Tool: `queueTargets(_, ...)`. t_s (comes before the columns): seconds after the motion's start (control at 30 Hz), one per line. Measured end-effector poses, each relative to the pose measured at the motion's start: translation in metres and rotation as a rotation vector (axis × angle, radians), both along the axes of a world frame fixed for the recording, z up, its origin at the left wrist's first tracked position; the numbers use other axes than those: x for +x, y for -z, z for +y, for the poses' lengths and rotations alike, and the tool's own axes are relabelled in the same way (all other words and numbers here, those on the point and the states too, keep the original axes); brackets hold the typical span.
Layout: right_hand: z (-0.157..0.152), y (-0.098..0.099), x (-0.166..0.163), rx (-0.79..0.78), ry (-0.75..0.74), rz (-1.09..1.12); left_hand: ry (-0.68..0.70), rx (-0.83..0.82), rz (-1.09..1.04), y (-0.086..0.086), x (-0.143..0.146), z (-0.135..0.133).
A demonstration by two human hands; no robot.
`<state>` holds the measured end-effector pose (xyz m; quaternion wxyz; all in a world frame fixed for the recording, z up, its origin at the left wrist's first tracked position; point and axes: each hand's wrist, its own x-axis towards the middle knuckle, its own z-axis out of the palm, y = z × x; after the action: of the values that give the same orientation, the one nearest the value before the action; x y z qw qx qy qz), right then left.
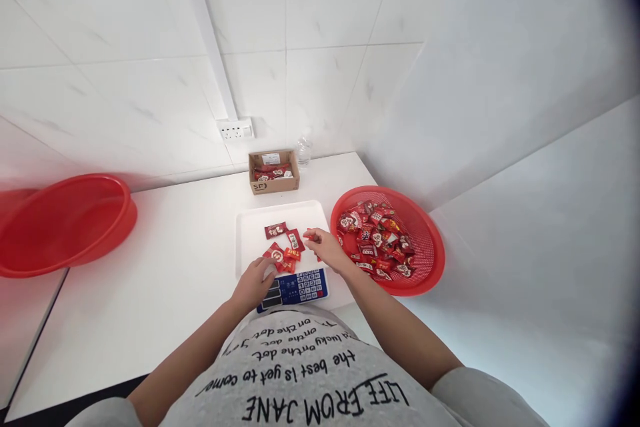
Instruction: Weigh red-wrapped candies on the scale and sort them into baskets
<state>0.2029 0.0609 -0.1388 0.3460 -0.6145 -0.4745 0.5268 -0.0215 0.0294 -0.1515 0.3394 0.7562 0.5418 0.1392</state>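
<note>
On the white tray [253, 233] of a weighing scale lie several small red wrapped candies [275, 230]. My left hand [254, 282] is at the tray's near edge, its fingers spread and reaching to the nearest wrapped candies. I cannot make out whether it touches them. Over the right part of the tray, my right hand [326, 247] pinches a small red wrapped candy [310, 235] between thumb and fingers. The scale's blue keypad [300, 287] shows between my forearms, its left part partly covered by my left hand.
Close to my right hand stands a red mesh basket [434, 247] with many red wrapped candies inside. Behind the tray is a cardboard box [275, 185] with red packets, beside a clear plastic bottle [304, 151]. A red basin [127, 213] stands far left. Walls border the table [165, 260].
</note>
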Motion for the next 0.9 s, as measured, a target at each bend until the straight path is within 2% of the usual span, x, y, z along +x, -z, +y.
queueTargets(0.1,-0.002,-0.003,0.003,-0.012,0.016,-0.003,0.012,0.02,0.016,0.002,0.0,-0.001)
queueTargets(0.2,-0.005,-0.006,-0.002,0.009,-0.039,0.008,0.02,0.088,0.052,0.0,0.003,0.0)
queueTargets(0.4,-0.006,-0.009,-0.015,0.013,-0.312,0.102,0.06,0.29,0.087,0.0,0.021,0.009)
queueTargets(0.47,-0.006,-0.007,-0.014,0.005,-0.34,0.105,0.027,0.306,0.115,0.003,0.026,0.014)
queueTargets(0.57,-0.006,-0.002,-0.006,0.031,-0.221,0.004,-0.033,0.305,0.173,0.009,0.031,0.022)
queueTargets(0.63,-0.008,0.003,0.005,0.034,-0.103,-0.043,-0.026,0.308,0.204,0.011,0.035,0.026)
queueTargets(0.8,-0.026,0.018,0.047,0.003,0.236,-0.1,0.17,0.333,0.254,0.013,0.047,0.041)
queueTargets(0.9,-0.041,0.031,0.068,0.019,0.354,-0.165,0.269,0.302,0.308,0.017,0.054,0.05)
